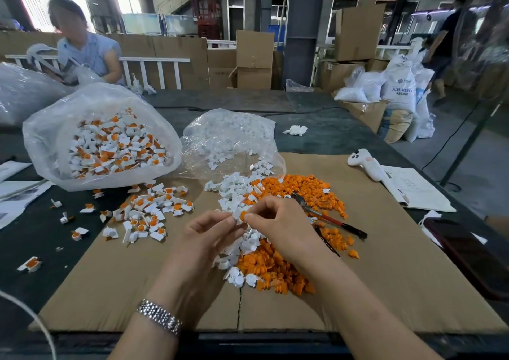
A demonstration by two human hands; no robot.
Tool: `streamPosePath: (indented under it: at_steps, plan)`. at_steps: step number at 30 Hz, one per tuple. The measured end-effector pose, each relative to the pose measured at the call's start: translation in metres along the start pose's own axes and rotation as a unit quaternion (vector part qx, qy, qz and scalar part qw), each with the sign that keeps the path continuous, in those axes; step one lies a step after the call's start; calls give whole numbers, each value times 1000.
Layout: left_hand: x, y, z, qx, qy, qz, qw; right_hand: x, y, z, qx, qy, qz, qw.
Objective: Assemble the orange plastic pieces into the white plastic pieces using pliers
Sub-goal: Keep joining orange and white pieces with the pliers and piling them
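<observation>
Orange pieces [300,191] lie in a loose heap on the cardboard [371,277], spreading beyond and beneath the right hand [278,222]; they are small, bright and knobbly. White pieces [237,191] form a paler heap just beyond and below the left hand [212,230], and the two heaps run into each other between the hands. Pliers [330,218] with red and black handles rest on the orange heap, just right of the right hand; their tip is partly buried among the pieces. Joined white-and-orange parts [148,213] are scattered left of the left hand, and more fill the open bag [41,139] farther left. A second clear bag [228,136] beyond the hands holds only white pieces.

The shape of any single piece is hard to make out. The white piece [236,213] held between the hands is mostly hidden by fingertips.

Left hand: fingers curled, thumb and forefinger pinching that white piece. Right hand: fingers bent, thumb and forefinger pinching one orange piece [243,215], which touches the white one. Both hands hover just above the heaps on the worktop [330,136].
</observation>
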State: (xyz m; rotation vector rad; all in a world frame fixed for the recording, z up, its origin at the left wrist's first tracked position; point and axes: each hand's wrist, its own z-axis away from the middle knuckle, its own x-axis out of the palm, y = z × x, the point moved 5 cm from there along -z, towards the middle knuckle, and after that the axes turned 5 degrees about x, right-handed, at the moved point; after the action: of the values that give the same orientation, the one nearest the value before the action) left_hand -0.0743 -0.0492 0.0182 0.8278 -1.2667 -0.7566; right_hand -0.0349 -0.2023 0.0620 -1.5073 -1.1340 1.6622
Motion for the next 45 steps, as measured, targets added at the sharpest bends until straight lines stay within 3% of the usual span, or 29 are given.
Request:
streamPosePath:
  at_steps: [4,8,16,28,45]
  plan:
    - [0,2,-2,11,14,23,1000,5,0,2,-10,9,28,1000]
    - [0,3,0,60,18,-19,998,7,0,1,2,24,23,999]
    - [-1,4,-3,35,-3,48,998,-7,-6,9,-77,-52,6,996]
    - [-1,4,-1,25,-2,30,999,2,-20,16,-194,26,161,967]
    - [-7,3,-7,25,9,-53,998,3,-20,18,-205,43,209,955]
